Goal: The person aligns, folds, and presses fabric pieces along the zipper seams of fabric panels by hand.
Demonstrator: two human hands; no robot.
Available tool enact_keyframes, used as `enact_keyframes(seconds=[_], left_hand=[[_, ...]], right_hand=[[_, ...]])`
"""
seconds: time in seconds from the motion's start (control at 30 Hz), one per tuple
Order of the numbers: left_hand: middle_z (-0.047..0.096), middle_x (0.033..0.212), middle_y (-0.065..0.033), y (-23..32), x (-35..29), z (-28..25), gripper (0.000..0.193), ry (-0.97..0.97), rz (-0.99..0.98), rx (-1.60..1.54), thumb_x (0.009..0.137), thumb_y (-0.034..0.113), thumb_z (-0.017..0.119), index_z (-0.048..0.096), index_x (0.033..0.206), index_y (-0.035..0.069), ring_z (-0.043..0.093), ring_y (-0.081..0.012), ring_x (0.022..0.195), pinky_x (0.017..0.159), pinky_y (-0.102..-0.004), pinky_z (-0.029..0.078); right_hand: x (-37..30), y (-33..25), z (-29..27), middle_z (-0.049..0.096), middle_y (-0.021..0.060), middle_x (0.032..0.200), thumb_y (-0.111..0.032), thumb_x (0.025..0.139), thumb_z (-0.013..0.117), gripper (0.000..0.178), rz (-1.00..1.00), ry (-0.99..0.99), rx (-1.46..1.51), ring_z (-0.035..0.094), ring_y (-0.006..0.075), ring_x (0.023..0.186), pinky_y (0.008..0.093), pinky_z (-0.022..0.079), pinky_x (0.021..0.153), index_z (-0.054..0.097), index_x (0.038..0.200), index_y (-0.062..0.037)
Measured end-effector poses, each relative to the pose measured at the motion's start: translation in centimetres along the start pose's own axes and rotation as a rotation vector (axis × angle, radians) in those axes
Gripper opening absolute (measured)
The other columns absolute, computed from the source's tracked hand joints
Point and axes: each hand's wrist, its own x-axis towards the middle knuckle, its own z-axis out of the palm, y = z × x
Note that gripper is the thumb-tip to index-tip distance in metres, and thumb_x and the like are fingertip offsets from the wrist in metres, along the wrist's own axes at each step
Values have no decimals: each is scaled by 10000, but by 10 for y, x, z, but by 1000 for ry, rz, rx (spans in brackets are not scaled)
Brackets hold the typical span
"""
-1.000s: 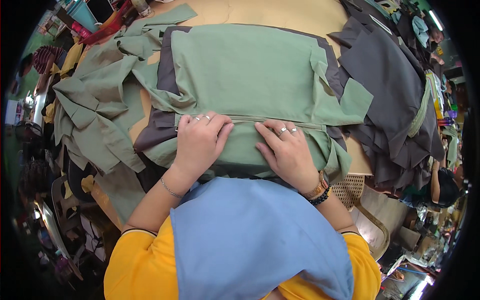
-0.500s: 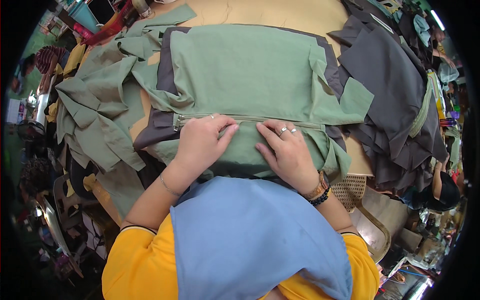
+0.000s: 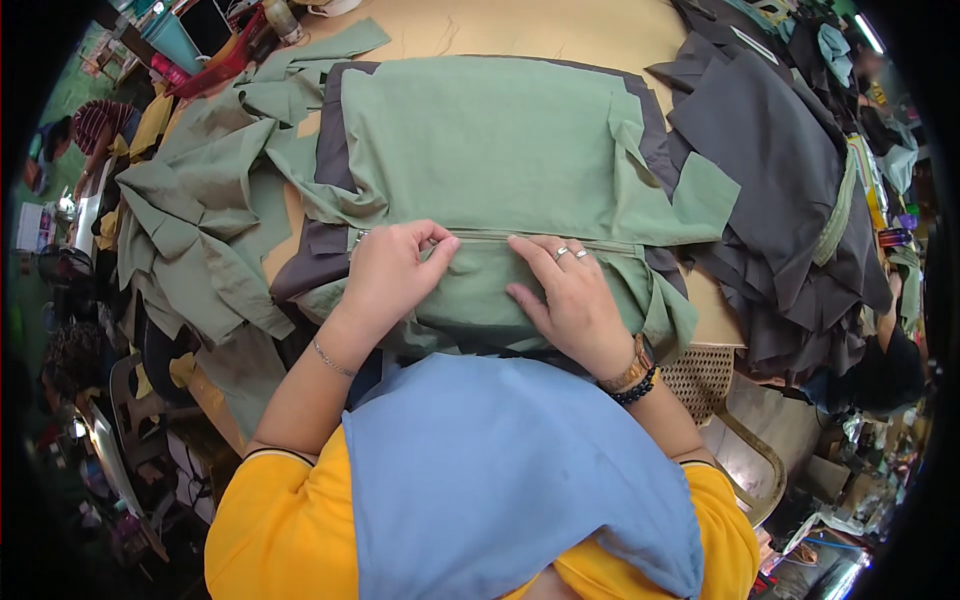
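Observation:
A piece of light green fabric (image 3: 490,140) lies spread over dark grey fabric (image 3: 334,150) in front of me. Across it runs a green zipper (image 3: 590,243), along a folded edge. My left hand (image 3: 392,268) is at the left part of the zipper, thumb and forefinger pinched together at the fabric edge. It mostly hides the zipper's left end with the metal pull. Resting on the zipper line to the right, my right hand (image 3: 568,290) has its fingers stretched over the green fabric and its thumb apart. Below the zipper the fabric sags in folds toward me.
Loose green pieces (image 3: 190,220) heap up on the left, over the table edge. Dark grey cloth (image 3: 765,170) is piled on the right. A red basket (image 3: 225,65) stands at the far left of the tan table (image 3: 520,25). A woven chair (image 3: 700,380) sits near right.
My left hand has shifted a little left along the zipper, now covering most of the metal pull. My right hand has moved slightly left and up. The fabric is nearly unchanged.

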Motion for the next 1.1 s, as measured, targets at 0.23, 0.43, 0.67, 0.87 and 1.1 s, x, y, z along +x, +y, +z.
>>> enact_keyframes(seconds=[0.23,0.43,0.67,0.87,1.1], left_hand=[[630,595,-65,0,-1,3,230,53,56,79,943,281,805,831,990,58,509,-128,478,511,-333,392],[634,590,-63,2,-2,4,204,102,111,173,922,297,815,832,942,95,569,-176,482,504,-353,410],[649,606,-61,2,1,5,207,124,128,200,901,305,825,821,912,98,604,-203,508,518,-367,443],[666,630,-70,3,4,4,216,106,102,204,888,315,828,820,909,100,640,-226,548,544,-377,470],[733,787,-77,4,2,4,182,131,215,272,908,294,800,785,913,113,702,-286,698,623,-418,525]], right_hand=[[-1,-1,-3,680,113,1273,-167,948,782,457,15,-64,13,641,326,1121,432,528,939,685,1386,-76],[-1,1,-2,680,106,1256,-167,950,779,423,-6,-52,11,641,319,1091,427,526,917,712,1356,-69],[1,2,-3,680,109,1244,-167,949,781,415,-7,-49,18,638,324,1080,427,524,923,716,1346,-65],[1,2,1,674,77,1218,-157,898,812,415,-13,-19,-7,633,288,1070,422,521,920,729,1294,-64],[9,-13,-4,665,100,1266,-251,945,796,458,-21,-116,-39,641,319,1098,430,527,935,698,1359,-82]])
